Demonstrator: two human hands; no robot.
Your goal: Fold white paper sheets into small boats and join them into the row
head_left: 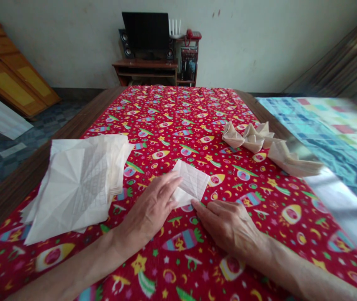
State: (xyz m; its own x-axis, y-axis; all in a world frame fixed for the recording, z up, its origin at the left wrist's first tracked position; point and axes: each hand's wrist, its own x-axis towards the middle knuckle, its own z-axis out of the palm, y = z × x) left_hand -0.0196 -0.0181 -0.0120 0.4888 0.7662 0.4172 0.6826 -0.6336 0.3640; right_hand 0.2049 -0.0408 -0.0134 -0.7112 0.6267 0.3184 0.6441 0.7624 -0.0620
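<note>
A small white sheet of paper (193, 177), folded into a square with crease lines and faint print, lies on the red patterned cloth between my hands. My left hand (153, 202) rests over its left side, fingers stretched out and thumb apart near the lower edge. At the paper's bottom corner is the index fingertip of my right hand (228, 223); the other fingers are curled in, and its thumb is hidden. Left of my hands is a stack of creased paper sheets (78, 184). Several folded paper pieces (250, 136) with pointed tips stand at the right.
The red cloth (181, 238) covers most of a dark wooden table (80, 115). Beyond its far end is a desk (147, 63) with a monitor (147, 35), speakers and a red telephone (193, 35). A wooden cabinet (11, 71) is at left, a blue checkered surface (319, 133) at right.
</note>
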